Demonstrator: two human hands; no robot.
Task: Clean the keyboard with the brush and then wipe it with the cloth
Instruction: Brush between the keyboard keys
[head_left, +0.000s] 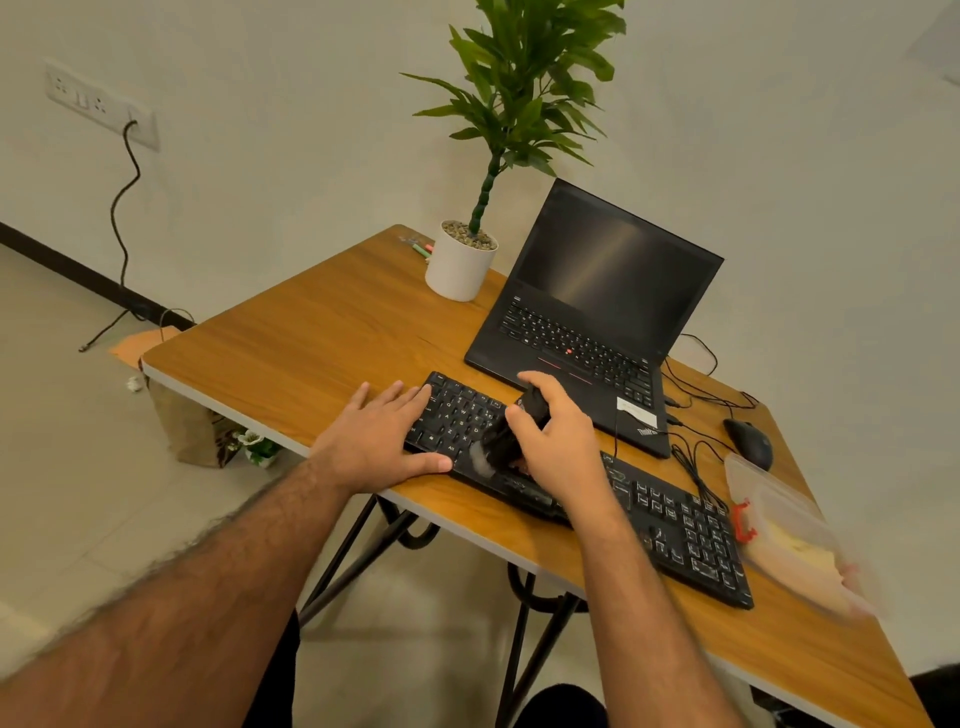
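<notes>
Black brush (501, 441) gripped by right hand (550, 431); left hand (382, 436) flat on keyboard (675, 525) beside ThinkPad laptop (597, 312).

One view only: head-worn wide-angle camera, above the table's (311, 332) near edge. Faces forward and down, close over both forearms; far wall (291, 156) fills the top.

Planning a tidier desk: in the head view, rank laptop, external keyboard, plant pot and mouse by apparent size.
1. Open black laptop
2. Long black external keyboard, nearer the camera, so uncertain against the laptop
3. White round plant pot
4. Black mouse
</notes>
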